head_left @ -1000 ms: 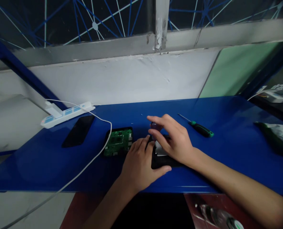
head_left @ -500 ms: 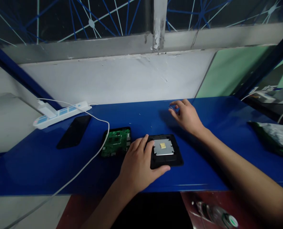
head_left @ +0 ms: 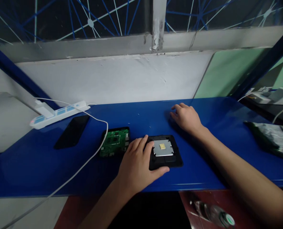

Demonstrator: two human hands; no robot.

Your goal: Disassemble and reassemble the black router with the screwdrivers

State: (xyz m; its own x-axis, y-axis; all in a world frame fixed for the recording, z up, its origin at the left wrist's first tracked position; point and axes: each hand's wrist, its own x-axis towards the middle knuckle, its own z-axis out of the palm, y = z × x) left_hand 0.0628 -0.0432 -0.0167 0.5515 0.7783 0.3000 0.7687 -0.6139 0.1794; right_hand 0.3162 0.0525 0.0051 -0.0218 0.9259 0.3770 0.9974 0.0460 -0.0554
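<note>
My left hand lies over the left side of a black case cover, its fingers at the left edge and its thumb along the near edge. Set in the cover is a silver metal plate with a small yellowish square pad on it. Left of that hand, a green circuit board sits in a black case half. Beyond the cover to the right, my right hand is low over the blue table, fingers bent and slightly apart. Nothing shows between them.
A white cable crosses the circuit board's left side. A black phone and a white power strip lie at the left. On the right is a silvery-green bag. A plastic bottle lies below the table's front edge.
My right hand has come down slightly nearer the table. A clear bluish bit seen at its fingertips before no longer shows. My left hand stays on the cover.
</note>
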